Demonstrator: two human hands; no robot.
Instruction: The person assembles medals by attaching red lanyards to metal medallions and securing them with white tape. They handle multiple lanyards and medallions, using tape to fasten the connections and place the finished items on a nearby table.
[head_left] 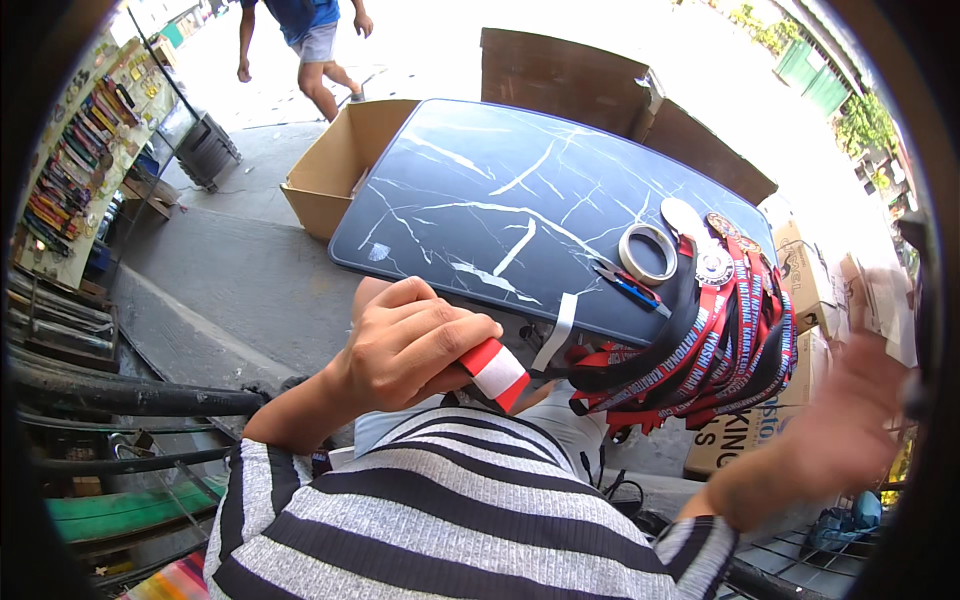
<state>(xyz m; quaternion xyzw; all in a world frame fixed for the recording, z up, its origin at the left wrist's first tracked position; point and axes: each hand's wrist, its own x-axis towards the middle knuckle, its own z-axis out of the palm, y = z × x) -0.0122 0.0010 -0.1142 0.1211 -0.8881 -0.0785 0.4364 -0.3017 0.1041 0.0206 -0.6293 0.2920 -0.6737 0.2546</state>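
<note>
Seated or standing at a dark marbled worktop (450,205), a person in a striped top is holding a folded red-and-white band (497,376) in the left hand (405,340), keeping it in front of the torso, just off the worktop's near edge. The work is seemingly resting at a hold-and-wrap stage, with the next move calling for a steady left grip and a free hand at the band's exposed end or at the white tape strip (557,330) that is hanging from the near edge. The left forearm is angling in from the lower left, elbow bent and back of the hand facing up, while the fingers are curling tightly over the band and its end is pointing toward the lower right. The right hand (840,420) is hovering raised and well apart at the far right, past the medal lanyards (735,330); its grip is apparently released, the fingers loosely extended around nothing, though motion blur is hiding finer detail. Near the right end of the worktop, a tape roll (648,253) is lying just beside blue-and-red snips (634,288), while silver-toned medals (714,267) are topping the black-and-red lanyards, whose lower lengths are draping over the edge.
</note>
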